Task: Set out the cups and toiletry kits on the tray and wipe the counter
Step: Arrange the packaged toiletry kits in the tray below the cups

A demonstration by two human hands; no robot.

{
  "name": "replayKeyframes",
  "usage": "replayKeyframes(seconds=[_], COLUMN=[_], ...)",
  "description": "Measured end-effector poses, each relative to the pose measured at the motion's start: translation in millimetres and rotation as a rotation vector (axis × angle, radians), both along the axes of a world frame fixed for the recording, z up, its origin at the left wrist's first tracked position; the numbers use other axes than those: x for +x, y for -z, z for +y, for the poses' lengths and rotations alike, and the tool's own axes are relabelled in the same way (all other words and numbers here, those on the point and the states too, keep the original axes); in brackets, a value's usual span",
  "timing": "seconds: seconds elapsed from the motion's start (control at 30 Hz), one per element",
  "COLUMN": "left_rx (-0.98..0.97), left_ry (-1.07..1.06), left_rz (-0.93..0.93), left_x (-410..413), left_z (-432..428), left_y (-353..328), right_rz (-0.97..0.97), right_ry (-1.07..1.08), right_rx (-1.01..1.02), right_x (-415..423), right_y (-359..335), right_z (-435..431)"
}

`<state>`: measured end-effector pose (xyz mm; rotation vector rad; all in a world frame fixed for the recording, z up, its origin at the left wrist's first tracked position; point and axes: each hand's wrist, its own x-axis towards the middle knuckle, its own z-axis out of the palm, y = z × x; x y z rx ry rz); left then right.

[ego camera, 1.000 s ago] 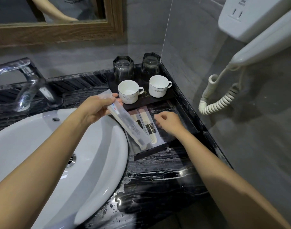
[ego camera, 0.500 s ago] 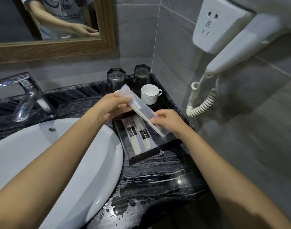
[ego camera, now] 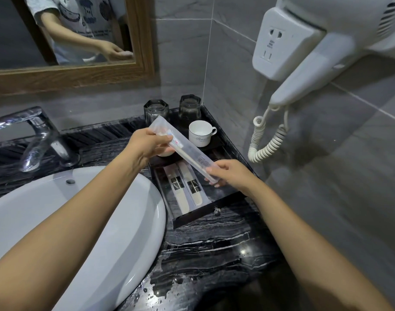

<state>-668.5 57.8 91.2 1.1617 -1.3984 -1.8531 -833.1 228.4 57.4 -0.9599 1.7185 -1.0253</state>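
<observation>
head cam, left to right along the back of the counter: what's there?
faucet → left glass → right glass → white cup → coiled cord of the wall dryer. A second cup is mostly hidden behind the left hand, so skipped.

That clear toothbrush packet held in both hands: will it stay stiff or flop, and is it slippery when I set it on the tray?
The toothbrush packet spans straight between the left hand and right hand, so the brush inside probably keeps it fairly stiff. Its glossy film looks slippery, so it may slide on the tray. It seems light, held by fingertips only.
</observation>
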Motion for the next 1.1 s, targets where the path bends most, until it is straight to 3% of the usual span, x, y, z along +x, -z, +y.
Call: replayKeyframes(seconds=[0.23,0.5,0.7,0.87,1.1], left_rx=[0.042,0.155,0.187,0.176,0.056], left_ry=[-0.007,0.014,0.176,0.305,0.133], left_rz=[0.084,0.043,-0.072,-0.131,-0.146], left_x=[-4.2,11.8,36.0,49.6,49.9], left_z=[8.6,2.7,2.8,1.7,10.6], left_y=[-2.3,11.3,18.5,20.7,26.8], right_rz=[-0.031,-0.265,-0.511,-0.547,-0.566], right_ry=[0.118,0.415,0.516,0.562,0.665], right_rx=[-0.047,-0.110,-0.142,-0.123,-0.083], right_x=[-1.6,-8.4,1.5,11.7,16.8], right_y=[4.7,13.0,15.0,19.3,21.3], right_z=[2.9,2.1,-5.3,-14.5,-16.8])
